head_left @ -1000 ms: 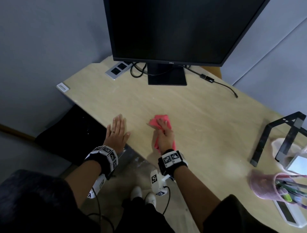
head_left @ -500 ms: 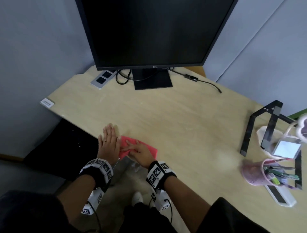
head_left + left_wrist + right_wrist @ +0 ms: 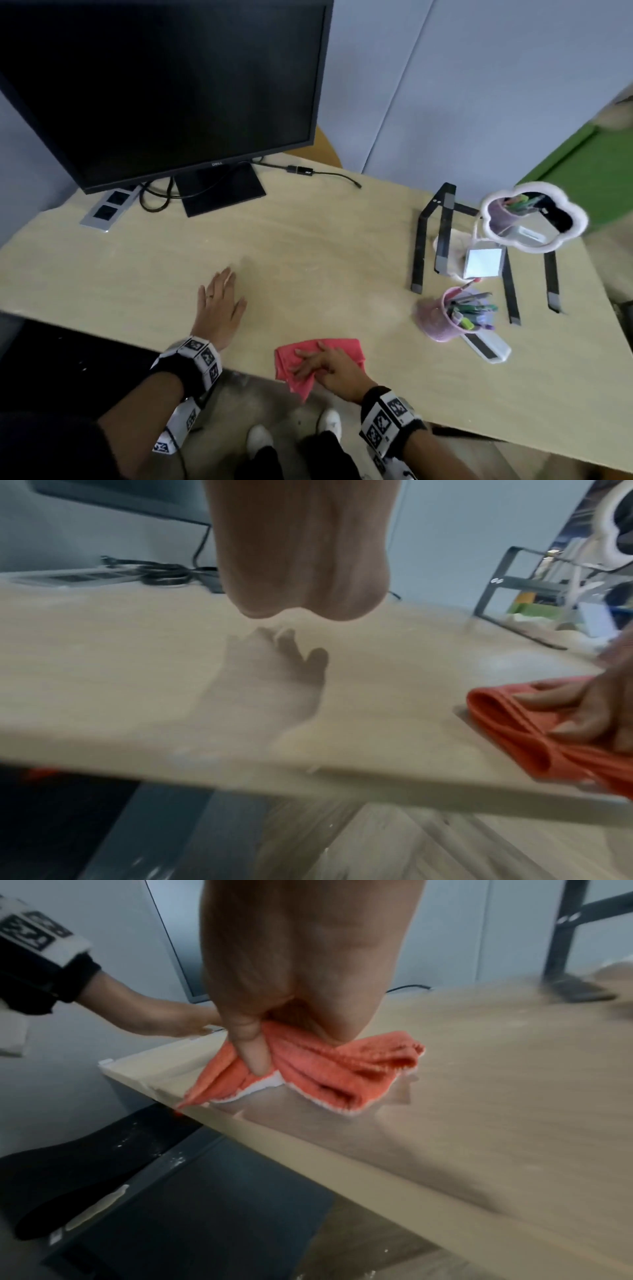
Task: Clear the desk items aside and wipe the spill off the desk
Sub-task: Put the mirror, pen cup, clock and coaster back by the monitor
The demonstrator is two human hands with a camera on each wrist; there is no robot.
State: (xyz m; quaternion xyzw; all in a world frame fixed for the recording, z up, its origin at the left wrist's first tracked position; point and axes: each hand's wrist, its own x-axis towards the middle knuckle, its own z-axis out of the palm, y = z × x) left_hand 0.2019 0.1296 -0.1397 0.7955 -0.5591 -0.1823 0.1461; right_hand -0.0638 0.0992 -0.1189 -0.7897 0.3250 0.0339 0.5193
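Pale wood desk (image 3: 308, 240) stands against grey partition walls, w/ a dark Dell monitor (image 3: 164, 89) at the back. Right hand's fingers (image 3: 310, 359) are spread and lie on a red microfibre cloth (image 3: 342, 347), while the thumb (image 3: 251, 1053) is curled into its folds, so the right hand (image 3: 329, 368) grips and presses the cloth at the same time. Cloth lies at the near edge of the desk and one corner hangs over the edge. Left hand (image 3: 221, 308) is flat on the bare wood, fingers straight and close together, holding nothing, well apart from the cloth; I think it only gives support. Further out, the desk items already stand together at the right side: pink pen cup (image 3: 445, 318) w/ pens, a white flat device (image 3: 486, 346) touching or just beside it, black laptop stand (image 3: 442, 240), small square mirror (image 3: 484, 263) and a cloud-shaped mirror (image 3: 534, 219). So clearing seems done, approx. the first half of the task. Wiping is in hand. A faint pale smear shows between the cloth and the pen cup, and another near the left fingertips; if this is spill or only glare, I cannot tell. White specks lie on the floor under the edge. Left to do, in my judgement: pass over these pale areas.
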